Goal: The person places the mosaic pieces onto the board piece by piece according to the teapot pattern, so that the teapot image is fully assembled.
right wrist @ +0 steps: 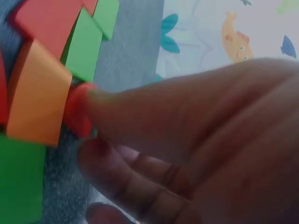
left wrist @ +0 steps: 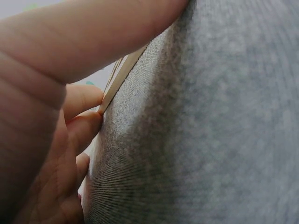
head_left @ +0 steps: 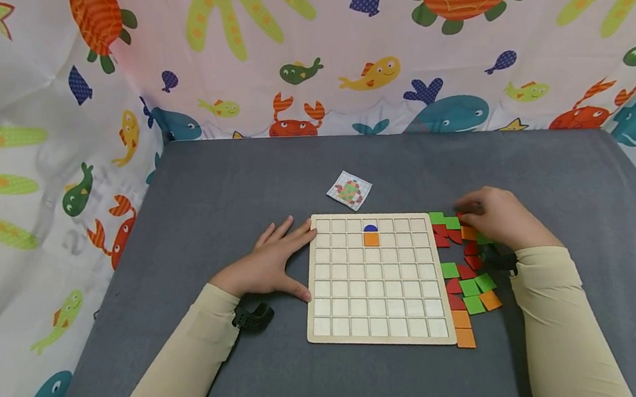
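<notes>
A wooden grid board (head_left: 375, 288) lies on the grey cloth. An orange square (head_left: 371, 239) and a blue half-round piece (head_left: 370, 228) sit in its upper cells. My left hand (head_left: 269, 261) rests at the board's left edge, fingers spread, with thumb and fingertips against the rim. In the left wrist view, the fingertips touch the board's edge (left wrist: 122, 77). Beyond the board's right side, my right hand (head_left: 502, 219) pinches a small red piece (right wrist: 78, 109) between thumb and finger, right beside an orange square (right wrist: 39, 93). The fingertips partly hide the red piece.
Several loose green, red and orange pieces (head_left: 474, 304) lie along the board's right side, some overlapping. A small card (head_left: 349, 190) with a printed coloured pattern lies behind the board. A sea-animal curtain (head_left: 248, 114) hangs at the table's back and sides.
</notes>
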A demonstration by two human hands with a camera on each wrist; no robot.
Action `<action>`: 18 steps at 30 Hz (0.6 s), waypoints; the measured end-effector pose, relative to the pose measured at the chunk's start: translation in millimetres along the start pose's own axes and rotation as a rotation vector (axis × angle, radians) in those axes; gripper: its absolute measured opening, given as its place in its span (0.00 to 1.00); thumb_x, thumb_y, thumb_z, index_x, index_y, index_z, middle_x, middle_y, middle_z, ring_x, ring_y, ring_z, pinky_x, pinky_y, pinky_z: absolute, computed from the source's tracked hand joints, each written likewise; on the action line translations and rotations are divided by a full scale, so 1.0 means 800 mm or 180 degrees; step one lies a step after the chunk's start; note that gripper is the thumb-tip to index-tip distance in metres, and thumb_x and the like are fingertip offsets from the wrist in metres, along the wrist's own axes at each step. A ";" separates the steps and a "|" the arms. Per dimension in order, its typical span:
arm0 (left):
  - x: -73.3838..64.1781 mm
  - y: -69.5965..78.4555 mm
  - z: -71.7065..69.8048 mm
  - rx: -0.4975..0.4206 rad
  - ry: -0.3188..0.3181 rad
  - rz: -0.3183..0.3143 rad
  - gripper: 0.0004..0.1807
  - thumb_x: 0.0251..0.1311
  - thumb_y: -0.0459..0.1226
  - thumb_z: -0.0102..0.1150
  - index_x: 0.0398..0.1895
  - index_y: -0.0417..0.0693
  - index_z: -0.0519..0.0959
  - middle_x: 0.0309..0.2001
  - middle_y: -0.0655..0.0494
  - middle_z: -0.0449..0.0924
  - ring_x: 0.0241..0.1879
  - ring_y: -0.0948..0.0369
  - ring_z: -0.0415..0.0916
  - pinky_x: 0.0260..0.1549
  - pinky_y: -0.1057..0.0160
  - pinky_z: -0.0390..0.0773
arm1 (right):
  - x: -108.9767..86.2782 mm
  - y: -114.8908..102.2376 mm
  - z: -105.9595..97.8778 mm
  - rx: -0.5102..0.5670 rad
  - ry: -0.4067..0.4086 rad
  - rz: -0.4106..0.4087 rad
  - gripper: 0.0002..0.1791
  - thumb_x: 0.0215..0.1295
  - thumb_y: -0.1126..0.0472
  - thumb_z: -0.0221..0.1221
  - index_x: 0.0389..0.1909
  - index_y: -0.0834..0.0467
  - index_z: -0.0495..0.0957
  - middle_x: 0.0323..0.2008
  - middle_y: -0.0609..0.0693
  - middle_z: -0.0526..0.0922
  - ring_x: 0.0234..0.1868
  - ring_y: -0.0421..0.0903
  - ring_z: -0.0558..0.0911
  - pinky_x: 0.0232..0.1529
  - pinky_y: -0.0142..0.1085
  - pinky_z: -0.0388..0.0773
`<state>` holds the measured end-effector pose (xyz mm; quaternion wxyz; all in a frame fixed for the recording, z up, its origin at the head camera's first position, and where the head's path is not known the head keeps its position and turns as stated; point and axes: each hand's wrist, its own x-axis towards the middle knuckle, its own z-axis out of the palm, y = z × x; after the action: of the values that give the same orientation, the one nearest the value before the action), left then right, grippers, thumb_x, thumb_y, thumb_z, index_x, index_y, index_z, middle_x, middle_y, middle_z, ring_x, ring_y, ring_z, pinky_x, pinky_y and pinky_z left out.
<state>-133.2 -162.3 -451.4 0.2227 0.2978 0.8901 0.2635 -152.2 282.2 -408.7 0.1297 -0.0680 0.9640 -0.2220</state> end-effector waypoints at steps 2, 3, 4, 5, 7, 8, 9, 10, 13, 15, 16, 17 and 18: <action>0.000 0.000 0.000 0.0000 -0.0002 -0.0005 0.70 0.44 0.62 0.82 0.87 0.59 0.49 0.86 0.63 0.36 0.85 0.54 0.23 0.80 0.45 0.24 | 0.000 0.003 -0.001 -0.0015 -0.0049 0.0024 0.19 0.73 0.64 0.63 0.58 0.72 0.82 0.53 0.71 0.83 0.51 0.65 0.79 0.54 0.61 0.81; 0.000 0.001 -0.001 -0.0006 -0.0004 -0.0011 0.70 0.44 0.62 0.82 0.87 0.59 0.49 0.86 0.63 0.36 0.85 0.54 0.23 0.80 0.45 0.24 | 0.000 0.004 -0.001 -0.0008 -0.0076 0.0037 0.19 0.73 0.63 0.63 0.58 0.72 0.82 0.51 0.70 0.83 0.50 0.64 0.79 0.53 0.61 0.81; 0.000 0.001 -0.001 -0.0009 -0.0006 -0.0011 0.70 0.44 0.62 0.82 0.87 0.59 0.49 0.86 0.63 0.36 0.85 0.54 0.23 0.80 0.45 0.24 | 0.000 0.005 -0.001 -0.0003 -0.0088 0.0045 0.19 0.73 0.63 0.63 0.58 0.72 0.82 0.50 0.70 0.84 0.48 0.63 0.79 0.51 0.60 0.82; 0.000 0.002 -0.001 -0.0008 -0.0008 -0.0014 0.70 0.44 0.62 0.82 0.87 0.59 0.49 0.86 0.63 0.36 0.85 0.54 0.23 0.80 0.45 0.24 | 0.000 0.006 -0.001 -0.0002 -0.0098 0.0047 0.19 0.73 0.63 0.63 0.57 0.71 0.82 0.49 0.69 0.84 0.47 0.62 0.79 0.51 0.59 0.82; 0.000 0.003 -0.002 -0.0010 -0.0011 -0.0018 0.70 0.44 0.62 0.82 0.87 0.59 0.49 0.86 0.63 0.36 0.85 0.54 0.23 0.80 0.45 0.24 | 0.000 0.006 -0.001 0.0013 -0.0107 0.0046 0.18 0.73 0.63 0.64 0.57 0.71 0.82 0.47 0.68 0.84 0.45 0.61 0.79 0.49 0.58 0.82; 0.000 0.004 -0.002 -0.0011 -0.0011 -0.0018 0.70 0.44 0.62 0.82 0.87 0.59 0.49 0.86 0.63 0.36 0.85 0.54 0.23 0.80 0.45 0.24 | 0.000 0.006 0.000 0.0018 -0.0100 0.0042 0.17 0.73 0.64 0.64 0.56 0.71 0.82 0.46 0.67 0.84 0.45 0.61 0.79 0.49 0.58 0.82; 0.000 0.004 -0.003 -0.0011 -0.0011 -0.0021 0.70 0.44 0.62 0.82 0.87 0.59 0.49 0.86 0.63 0.36 0.85 0.54 0.23 0.80 0.45 0.24 | 0.000 0.006 0.000 0.0023 -0.0097 0.0042 0.17 0.73 0.64 0.64 0.56 0.71 0.82 0.45 0.67 0.84 0.44 0.60 0.79 0.48 0.57 0.82; 0.000 0.003 -0.003 -0.0011 -0.0012 -0.0019 0.70 0.44 0.62 0.82 0.87 0.59 0.49 0.86 0.63 0.36 0.85 0.54 0.23 0.80 0.45 0.24 | 0.001 0.006 0.000 0.0015 -0.0088 0.0036 0.17 0.73 0.64 0.64 0.55 0.71 0.82 0.44 0.66 0.84 0.44 0.60 0.79 0.47 0.56 0.81; 0.000 0.002 -0.002 0.0003 -0.0019 -0.0021 0.70 0.44 0.62 0.82 0.87 0.59 0.49 0.86 0.63 0.36 0.85 0.54 0.23 0.80 0.45 0.24 | 0.001 0.008 0.000 0.0015 -0.0088 0.0032 0.15 0.73 0.63 0.64 0.54 0.69 0.82 0.43 0.64 0.84 0.43 0.59 0.79 0.45 0.53 0.81; 0.001 0.001 -0.001 0.0012 -0.0022 -0.0023 0.70 0.44 0.63 0.81 0.87 0.59 0.49 0.86 0.63 0.36 0.85 0.54 0.23 0.80 0.45 0.24 | 0.001 0.009 -0.001 0.0021 -0.0085 0.0033 0.14 0.73 0.63 0.64 0.53 0.68 0.83 0.42 0.63 0.84 0.42 0.58 0.79 0.43 0.50 0.81; 0.001 0.001 0.000 0.0013 -0.0023 -0.0024 0.70 0.44 0.63 0.81 0.87 0.59 0.49 0.86 0.63 0.36 0.85 0.54 0.23 0.80 0.45 0.24 | 0.000 0.009 -0.002 0.0030 -0.0081 0.0044 0.14 0.73 0.63 0.64 0.52 0.67 0.83 0.41 0.62 0.84 0.42 0.57 0.79 0.41 0.48 0.80; 0.001 0.000 0.000 0.0018 -0.0021 -0.0025 0.70 0.44 0.63 0.81 0.87 0.59 0.49 0.86 0.64 0.36 0.85 0.54 0.23 0.80 0.45 0.24 | 0.000 0.009 -0.003 0.0042 -0.0078 0.0059 0.13 0.73 0.62 0.64 0.52 0.67 0.83 0.40 0.62 0.84 0.41 0.56 0.79 0.39 0.46 0.80; 0.002 0.000 0.000 0.0017 -0.0019 -0.0026 0.70 0.44 0.63 0.81 0.87 0.60 0.49 0.86 0.64 0.36 0.85 0.54 0.23 0.80 0.45 0.24 | -0.001 0.008 -0.004 0.0048 -0.0072 0.0065 0.12 0.73 0.62 0.65 0.51 0.66 0.83 0.39 0.61 0.84 0.39 0.55 0.79 0.37 0.44 0.79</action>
<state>-134.0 -161.6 -452.1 0.2256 0.2955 0.8913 0.2594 -152.8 289.7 -408.3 0.1433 -0.0596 0.9614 -0.2271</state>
